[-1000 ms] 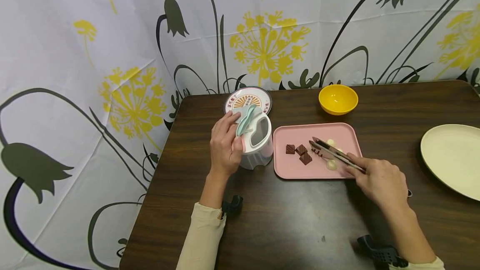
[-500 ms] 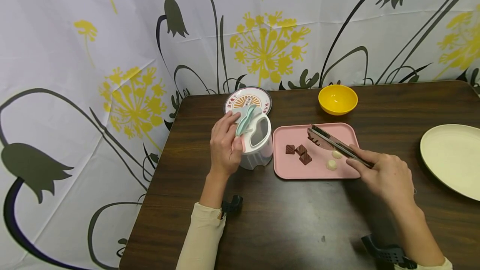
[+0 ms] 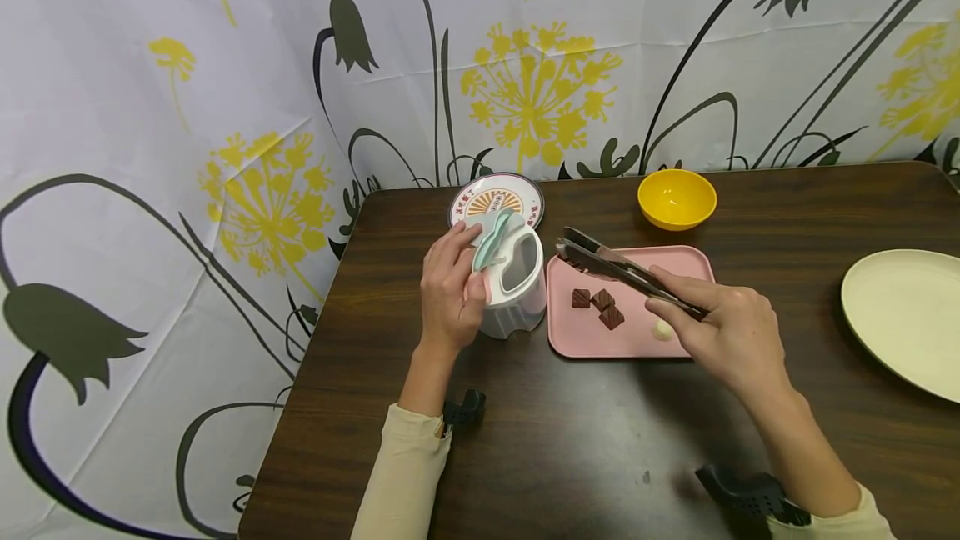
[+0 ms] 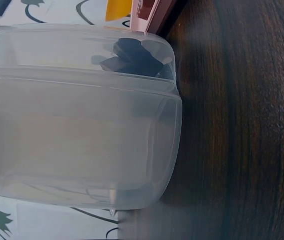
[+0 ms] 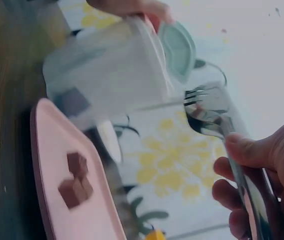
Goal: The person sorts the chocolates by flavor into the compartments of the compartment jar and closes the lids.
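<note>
My left hand [image 3: 452, 286] grips a translucent storage container [image 3: 513, 319] by its top. Its white lid has an open spout, and the pale green flap [image 3: 491, 240] stands raised. Inside, dark pieces [image 4: 134, 57] show through the wall near the bottom. My right hand [image 3: 731, 336] holds metal serving tongs [image 3: 626, 269], their fork-like tips over the left part of the pink tray [image 3: 645, 344], close to the container. Whether the tips hold anything is unclear. Several chocolate squares [image 3: 611, 317] and a white round piece [image 3: 662, 329] lie on the tray.
A yellow bowl [image 3: 677, 200] stands behind the tray. A round plate with red lettering [image 3: 513, 188] is behind the container. At the right lies a large cream plate [image 3: 911, 315]. A floral curtain [image 3: 525, 23] hangs along the table's far edge.
The tongs have risen from the tray's white pieces and swung left toward the container. Fewer white pieces show on the tray. My left hand and the container have stayed put.
</note>
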Motion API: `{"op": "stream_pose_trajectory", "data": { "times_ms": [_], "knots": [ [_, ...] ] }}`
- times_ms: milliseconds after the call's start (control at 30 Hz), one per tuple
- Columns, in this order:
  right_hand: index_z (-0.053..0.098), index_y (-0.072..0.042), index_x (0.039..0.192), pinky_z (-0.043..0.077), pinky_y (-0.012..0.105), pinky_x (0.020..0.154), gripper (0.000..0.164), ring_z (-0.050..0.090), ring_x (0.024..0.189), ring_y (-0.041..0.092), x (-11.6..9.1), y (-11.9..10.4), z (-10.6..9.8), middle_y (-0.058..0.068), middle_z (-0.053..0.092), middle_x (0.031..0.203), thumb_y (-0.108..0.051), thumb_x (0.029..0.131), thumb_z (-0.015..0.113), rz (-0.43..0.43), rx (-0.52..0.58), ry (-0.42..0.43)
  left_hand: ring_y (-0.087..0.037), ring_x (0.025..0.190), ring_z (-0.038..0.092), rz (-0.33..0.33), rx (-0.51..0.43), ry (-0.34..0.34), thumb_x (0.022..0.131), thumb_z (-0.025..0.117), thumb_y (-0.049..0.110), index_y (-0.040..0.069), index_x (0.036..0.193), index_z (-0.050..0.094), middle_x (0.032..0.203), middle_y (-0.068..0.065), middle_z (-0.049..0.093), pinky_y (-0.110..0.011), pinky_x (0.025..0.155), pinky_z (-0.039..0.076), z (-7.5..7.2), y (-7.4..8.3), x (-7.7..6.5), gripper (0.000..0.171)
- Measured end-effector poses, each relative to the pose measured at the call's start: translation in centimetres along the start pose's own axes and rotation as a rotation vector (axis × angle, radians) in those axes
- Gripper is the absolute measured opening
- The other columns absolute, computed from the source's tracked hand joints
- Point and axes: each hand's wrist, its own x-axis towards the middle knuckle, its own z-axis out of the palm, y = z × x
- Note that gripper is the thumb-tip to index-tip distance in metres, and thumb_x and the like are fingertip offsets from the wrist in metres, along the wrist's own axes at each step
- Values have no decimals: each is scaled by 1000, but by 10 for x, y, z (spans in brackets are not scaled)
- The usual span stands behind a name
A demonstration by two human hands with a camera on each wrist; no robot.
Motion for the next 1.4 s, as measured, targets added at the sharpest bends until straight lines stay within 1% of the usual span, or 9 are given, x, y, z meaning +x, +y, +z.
{"op": "stream_pose_trajectory", "data": {
  "times_ms": [100, 167, 300, 400, 533, 600, 833, 1233, 1400],
  "knots": [
    [76, -20, 114, 27, 29, 45, 42, 34, 45, 3, 5, -9, 12, -8, 72, 74, -17, 73, 86, -24, 48, 12, -31, 127, 51, 1, 5, -1, 89, 32, 37, 1, 91, 71, 127, -12, 63, -49, 107, 33, 0, 0, 0, 53],
    [75, -18, 115, 33, 28, 47, 42, 48, 50, 3, 6, -13, 22, -5, 75, 83, -14, 74, 85, -49, 96, 15, -31, 128, 50, 2, 5, -1, 89, 32, 36, 0, 91, 70, 127, -12, 63, -50, 107, 33, 0, -1, 0, 52],
    [75, -14, 115, 37, 22, 53, 40, 61, 62, 7, 7, -17, 41, -6, 75, 83, -10, 76, 83, -100, 173, 29, -31, 128, 50, 2, 5, -4, 89, 32, 35, 0, 91, 70, 128, -12, 63, -51, 106, 33, 0, -1, 0, 52],
    [75, -14, 114, 33, 20, 54, 40, 58, 58, 7, 7, -19, 52, -6, 75, 87, -11, 75, 84, -113, 195, 50, -31, 128, 50, -1, 4, -7, 89, 31, 34, 0, 92, 70, 128, -11, 62, -51, 107, 33, 0, -1, 0, 52],
    [76, -13, 112, 32, 21, 55, 40, 61, 61, 7, 8, -20, 62, -3, 75, 97, -14, 73, 85, -118, 203, 80, -32, 128, 49, -4, -3, -13, 89, 31, 34, 0, 93, 71, 129, -11, 62, -50, 108, 32, 0, 0, 0, 52],
    [76, -12, 111, 32, 21, 54, 40, 60, 59, 7, 8, -21, 65, -3, 75, 95, -15, 72, 86, -119, 206, 88, -32, 128, 49, -3, -9, -14, 90, 31, 33, 0, 94, 71, 129, -12, 62, -50, 108, 31, 1, 0, 0, 51],
    [75, -16, 114, 28, 22, 51, 42, 39, 47, 6, 10, -23, 68, -3, 75, 92, -19, 73, 85, -106, 193, 74, -33, 128, 50, 3, -13, -4, 90, 31, 33, 1, 93, 71, 129, -12, 62, -53, 106, 32, 1, 1, 0, 51],
    [73, -17, 119, 37, 26, 50, 47, 51, 55, 5, 10, -21, 58, -1, 75, 96, -21, 73, 86, -82, 144, 11, -32, 128, 50, 1, 3, -1, 90, 31, 34, 1, 94, 71, 128, -12, 62, -51, 107, 32, -1, -1, 0, 52],
    [73, -16, 120, 38, 22, 51, 50, 54, 55, 4, 10, -18, 50, -6, 71, 78, -19, 72, 86, -74, 132, -17, -32, 128, 50, 3, 1, 4, 90, 31, 34, 1, 94, 71, 128, -12, 63, -52, 106, 32, 1, -2, -1, 53]
  ]
}}
